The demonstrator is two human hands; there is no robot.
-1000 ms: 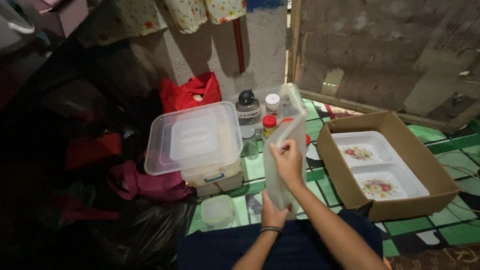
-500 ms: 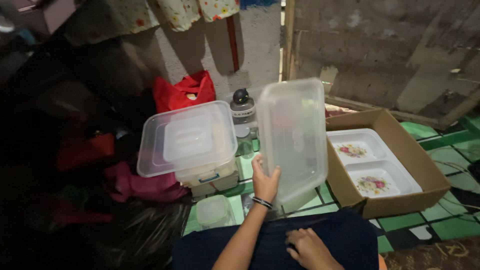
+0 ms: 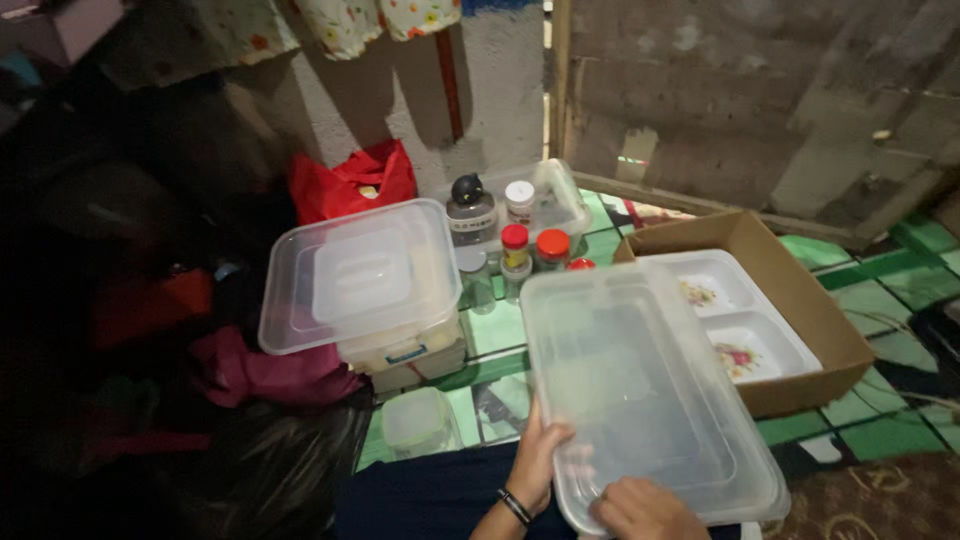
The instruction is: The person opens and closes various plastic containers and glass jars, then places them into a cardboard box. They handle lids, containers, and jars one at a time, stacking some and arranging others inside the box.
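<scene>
A large clear plastic container (image 3: 640, 390) lies flat, low in front of me, partly covering the cardboard box. My left hand (image 3: 540, 460), with a dark bracelet at the wrist, grips its near left edge. My right hand (image 3: 645, 510) holds its near rim at the bottom of the view.
A clear lidded tub (image 3: 365, 280) stands on smaller boxes at the left. Several small jars (image 3: 515, 245) sit in a clear tray behind. A cardboard box (image 3: 790, 290) with white flowered trays is at the right. A small lidded container (image 3: 420, 420) rests on the green mat. A red bag (image 3: 350, 185) leans on the wall.
The clear container went from standing upright to lying flat and low in front of me. My right hand came back onto its near rim.
</scene>
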